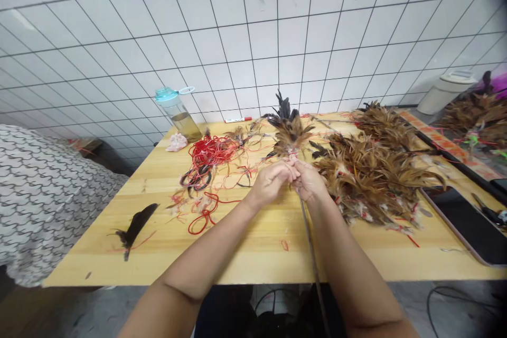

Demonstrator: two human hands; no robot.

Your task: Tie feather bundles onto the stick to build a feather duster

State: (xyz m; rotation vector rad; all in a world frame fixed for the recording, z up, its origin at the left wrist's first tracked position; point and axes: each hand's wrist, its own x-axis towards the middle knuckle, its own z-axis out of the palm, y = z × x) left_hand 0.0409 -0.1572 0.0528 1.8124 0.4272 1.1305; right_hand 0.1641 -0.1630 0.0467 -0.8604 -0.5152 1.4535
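Observation:
A half-made feather duster [292, 137] stands out in front of me, black feathers at its tip and brown ones below. Red string [292, 153] is wound at the base of its feathers. Its thin dark stick [311, 243] runs back towards me over the table edge. My right hand [311, 178] is closed around the stick just under the feathers. Pressed close beside it, my left hand [274, 178] has its fingers pinched together at the string; what lies between them is hidden.
Brown feather bundles [368, 179] lie to the right, near a phone [467, 224]. On the left are tangled red cord [212, 152], a water bottle [180, 113] and a black feather [138, 224]. A marker [237, 120] lies by the tiled wall.

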